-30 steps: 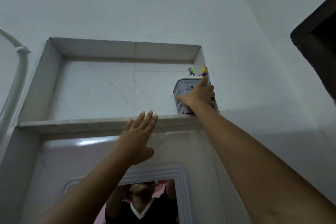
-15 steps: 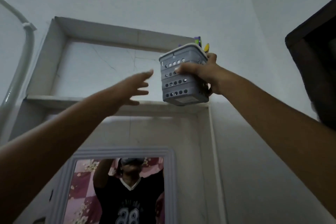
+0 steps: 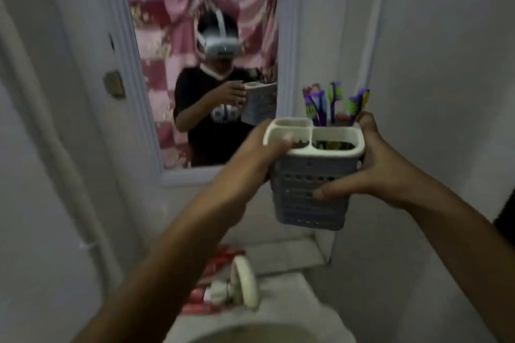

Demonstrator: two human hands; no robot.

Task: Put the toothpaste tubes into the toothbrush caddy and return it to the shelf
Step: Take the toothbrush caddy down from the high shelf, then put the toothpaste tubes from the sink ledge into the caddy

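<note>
Caddy (image 3: 309,189) upright, mouth up — left grip (image 3: 259,153), right grip (image 3: 381,172) both clasping it.

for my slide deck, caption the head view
Both hands, left and right, hold the toothbrush caddy before the mirror.

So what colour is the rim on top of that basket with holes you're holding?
Cream-white rim on the grey perforated plastic caddy, seen in the head view.

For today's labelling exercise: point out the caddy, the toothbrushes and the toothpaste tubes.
caddy (image 3: 309,198), head view, perforated front wall.
toothbrushes (image 3: 333,100), head view, blue handle.
toothpaste tubes (image 3: 220,260), head view, red body, blurred.
</note>
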